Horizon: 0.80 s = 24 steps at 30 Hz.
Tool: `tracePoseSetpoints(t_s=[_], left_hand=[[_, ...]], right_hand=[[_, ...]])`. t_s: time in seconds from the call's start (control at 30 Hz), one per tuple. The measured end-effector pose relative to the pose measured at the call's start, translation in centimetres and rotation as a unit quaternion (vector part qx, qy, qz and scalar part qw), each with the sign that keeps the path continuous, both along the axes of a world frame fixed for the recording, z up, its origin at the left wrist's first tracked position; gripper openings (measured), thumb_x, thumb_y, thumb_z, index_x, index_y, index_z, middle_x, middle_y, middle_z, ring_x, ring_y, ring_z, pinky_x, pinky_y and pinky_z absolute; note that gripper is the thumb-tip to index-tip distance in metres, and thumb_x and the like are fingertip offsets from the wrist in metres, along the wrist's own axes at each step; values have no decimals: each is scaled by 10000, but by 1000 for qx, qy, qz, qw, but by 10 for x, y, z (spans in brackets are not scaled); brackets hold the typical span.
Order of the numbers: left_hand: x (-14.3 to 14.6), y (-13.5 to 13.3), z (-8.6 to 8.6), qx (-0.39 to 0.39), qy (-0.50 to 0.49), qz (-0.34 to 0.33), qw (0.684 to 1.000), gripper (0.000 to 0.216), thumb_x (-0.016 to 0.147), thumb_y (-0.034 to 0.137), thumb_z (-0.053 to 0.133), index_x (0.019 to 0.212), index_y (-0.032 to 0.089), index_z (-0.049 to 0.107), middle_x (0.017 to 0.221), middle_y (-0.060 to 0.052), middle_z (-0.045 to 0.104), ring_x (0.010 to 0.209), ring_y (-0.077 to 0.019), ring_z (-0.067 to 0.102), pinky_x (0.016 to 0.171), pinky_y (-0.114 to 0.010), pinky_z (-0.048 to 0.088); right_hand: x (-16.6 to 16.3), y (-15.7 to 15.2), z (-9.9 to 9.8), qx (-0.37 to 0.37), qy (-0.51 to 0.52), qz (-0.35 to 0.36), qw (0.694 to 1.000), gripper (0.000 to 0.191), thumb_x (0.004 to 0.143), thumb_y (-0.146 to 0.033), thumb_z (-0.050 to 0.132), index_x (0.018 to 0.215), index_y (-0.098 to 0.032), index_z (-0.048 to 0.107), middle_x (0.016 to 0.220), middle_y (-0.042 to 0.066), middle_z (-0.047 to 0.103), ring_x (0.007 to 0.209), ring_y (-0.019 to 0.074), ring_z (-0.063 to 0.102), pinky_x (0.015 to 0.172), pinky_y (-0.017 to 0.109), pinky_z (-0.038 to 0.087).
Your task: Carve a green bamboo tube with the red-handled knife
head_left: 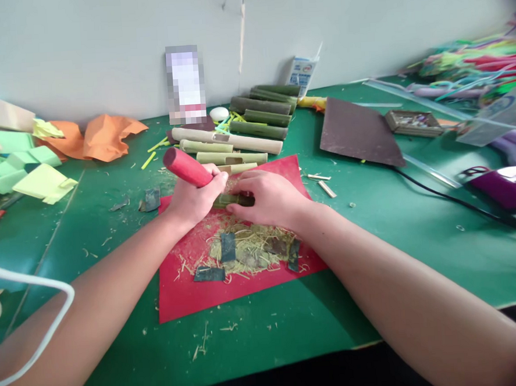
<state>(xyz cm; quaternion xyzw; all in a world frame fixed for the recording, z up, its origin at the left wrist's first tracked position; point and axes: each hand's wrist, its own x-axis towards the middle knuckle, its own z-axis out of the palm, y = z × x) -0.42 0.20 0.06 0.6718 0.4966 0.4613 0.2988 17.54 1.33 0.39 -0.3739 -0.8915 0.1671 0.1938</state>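
My left hand point(196, 198) is closed around a tool with a thick red handle point(186, 167) that sticks up to the left; its working end is hidden behind my fingers. My right hand point(270, 198) presses down on a short green bamboo piece point(234, 201), fingers curled over it. Both hands meet above a red sheet point(180, 291) lying on the green table point(375, 250). Pale shavings and small dark scraps point(253, 251) are piled on the red sheet just below my hands.
Cut bamboo sections point(237, 142), pale and dark green, lie in rows behind the hands. A dark brown sheet point(357, 131) lies at the right, with a black cable point(450, 198) and a purple device point(502, 187) beyond. Folded coloured paper point(29, 166) fills the left.
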Motion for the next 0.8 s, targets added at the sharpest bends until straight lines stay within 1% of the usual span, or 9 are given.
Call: tracePoseSetpoints(t_s=[0.1, 0.2, 0.27, 0.37, 0.53, 0.63, 0.73, 0.8], left_hand=[[1, 1, 5, -21, -91, 26, 995, 279, 818, 280, 576, 560, 188, 522, 482, 34, 435, 443, -83, 377, 463, -258, 291], [2, 2, 8, -17, -138, 45, 989, 284, 802, 279, 591, 545, 185, 514, 472, 37, 426, 410, -70, 362, 440, -253, 281], [3, 1, 9, -20, -140, 47, 989, 278, 797, 278, 598, 548, 185, 518, 466, 39, 418, 409, -69, 362, 438, -249, 283], [4, 0, 8, -30, -130, 39, 990, 271, 795, 285, 606, 556, 184, 525, 463, 37, 416, 421, -73, 367, 443, -249, 285], [3, 0, 5, -31, -114, 32, 993, 285, 813, 295, 605, 562, 185, 530, 460, 37, 409, 423, -75, 362, 438, -250, 272], [3, 0, 5, -32, -115, 26, 992, 282, 815, 291, 607, 565, 185, 531, 480, 33, 423, 427, -75, 366, 433, -250, 265], [3, 0, 5, -38, -110, 28, 993, 281, 813, 294, 608, 565, 186, 532, 483, 29, 431, 430, -78, 369, 432, -250, 268], [4, -1, 6, -41, -107, 33, 993, 282, 811, 296, 605, 562, 187, 530, 478, 28, 431, 428, -79, 367, 431, -250, 267]], right_hand=[[1, 1, 2, 9, 3, 10, 1000, 132, 776, -298, 645, 810, -186, 707, 832, 47, 650, 769, 178, 561, 692, 317, 407], [2, 2, 1, 22, 17, 16, 1000, 153, 723, -234, 677, 856, -168, 711, 929, 72, 651, 859, 201, 574, 753, 327, 430], [2, 3, 0, 21, 23, 15, 999, 205, 712, -206, 681, 913, -175, 711, 999, 87, 649, 930, 224, 576, 806, 345, 437], [2, 4, -1, 9, 28, 6, 1000, 250, 707, -187, 683, 956, -198, 698, 1030, 88, 644, 952, 239, 569, 823, 367, 438], [2, 5, -2, 11, 31, -4, 999, 268, 699, -163, 673, 965, -188, 679, 1040, 90, 652, 946, 236, 573, 808, 357, 434], [1, 6, -3, 16, 29, -13, 999, 283, 688, -154, 664, 971, -168, 661, 1000, 81, 670, 898, 217, 578, 770, 334, 429], [1, 6, -4, 16, 31, -17, 999, 276, 690, -167, 660, 966, -171, 654, 964, 67, 683, 861, 204, 579, 742, 319, 421], [2, 6, -5, 13, 37, -12, 999, 283, 698, -183, 662, 981, -174, 664, 980, 69, 691, 882, 210, 590, 755, 319, 427]])
